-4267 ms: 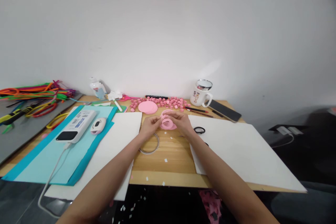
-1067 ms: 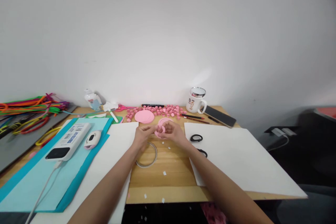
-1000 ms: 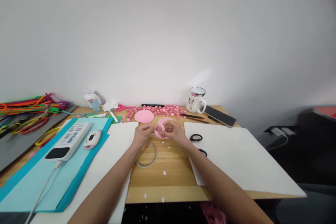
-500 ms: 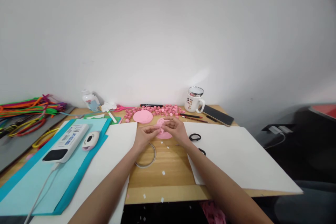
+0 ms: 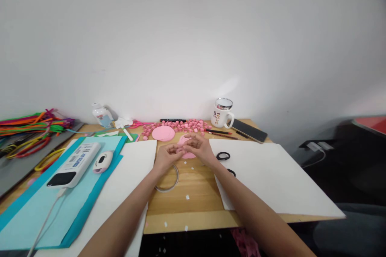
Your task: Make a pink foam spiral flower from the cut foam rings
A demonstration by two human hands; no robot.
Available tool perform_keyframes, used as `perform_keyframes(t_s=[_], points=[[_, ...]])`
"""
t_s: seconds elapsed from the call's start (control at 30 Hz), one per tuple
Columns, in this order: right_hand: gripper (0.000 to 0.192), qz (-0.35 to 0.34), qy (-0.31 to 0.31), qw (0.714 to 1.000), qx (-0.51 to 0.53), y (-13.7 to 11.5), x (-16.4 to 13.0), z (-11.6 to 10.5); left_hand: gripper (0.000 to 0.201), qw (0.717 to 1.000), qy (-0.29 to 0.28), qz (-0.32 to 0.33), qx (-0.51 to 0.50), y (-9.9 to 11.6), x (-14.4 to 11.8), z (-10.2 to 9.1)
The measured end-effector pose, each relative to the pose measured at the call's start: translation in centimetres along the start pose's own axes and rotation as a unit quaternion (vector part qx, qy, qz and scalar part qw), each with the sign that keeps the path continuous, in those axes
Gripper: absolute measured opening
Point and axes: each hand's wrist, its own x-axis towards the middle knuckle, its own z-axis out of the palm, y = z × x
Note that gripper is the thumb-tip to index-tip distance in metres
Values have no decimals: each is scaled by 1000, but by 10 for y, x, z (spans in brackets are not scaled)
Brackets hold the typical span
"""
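Note:
My left hand (image 5: 167, 158) and my right hand (image 5: 199, 147) meet over the middle of the table. Their fingertips pinch a small piece of pink paper (image 5: 180, 148), mostly hidden by the fingers. Under and behind them lie pink paper circles (image 5: 189, 155), partly covered by my right hand. A second stack of pink paper circles (image 5: 163, 133) rests a little farther back. Many small rolled pink paper pieces (image 5: 175, 126) are heaped along the wall. Near my left wrist is a roll of narrow tape (image 5: 175, 182); black scissor handles (image 5: 223, 156) show beside my right wrist.
White sheets (image 5: 271, 180) lie at right and left. A power bank (image 5: 75, 164) and a small white device (image 5: 103, 161) sit on blue paper. A mug (image 5: 222, 114), pencils (image 5: 220, 131) and a phone (image 5: 249, 130) stand at back right; pipe cleaners (image 5: 33, 126) lie far left.
My hands have stayed almost in place, with the fingers drawn slightly closer around the pink paper, which now shows less. The whole view has shifted a little.

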Motion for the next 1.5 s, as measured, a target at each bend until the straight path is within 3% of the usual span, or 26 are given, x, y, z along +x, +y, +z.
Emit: perform_keyframes(t_s=[0.13,0.27,0.4,0.53,0.7,1.0,1.27,1.5], points=[[32,-13,3,1000,2,2,2,0,20,1000,8,-6,-15,1,-1,0],[18,-24,30,999,-4,6,4,-1,19,993,57,-32,-103,0,2,0],[20,38,-17,999,-12,11,2,3,16,971,101,-31,-213,-4,6,-2],[28,100,-33,994,12,12,-1,10,15,963,95,-30,-250,-6,7,-2],[30,121,-6,992,28,7,0,9,14,974,118,-18,-192,0,3,1],[24,79,-13,997,8,10,2,2,23,991,129,43,-16,-3,5,-4],[18,88,-51,995,-24,8,2,-1,20,991,130,44,-12,-2,5,-4],[23,34,16,999,-2,7,4,-3,19,995,80,62,11,0,3,-3]])
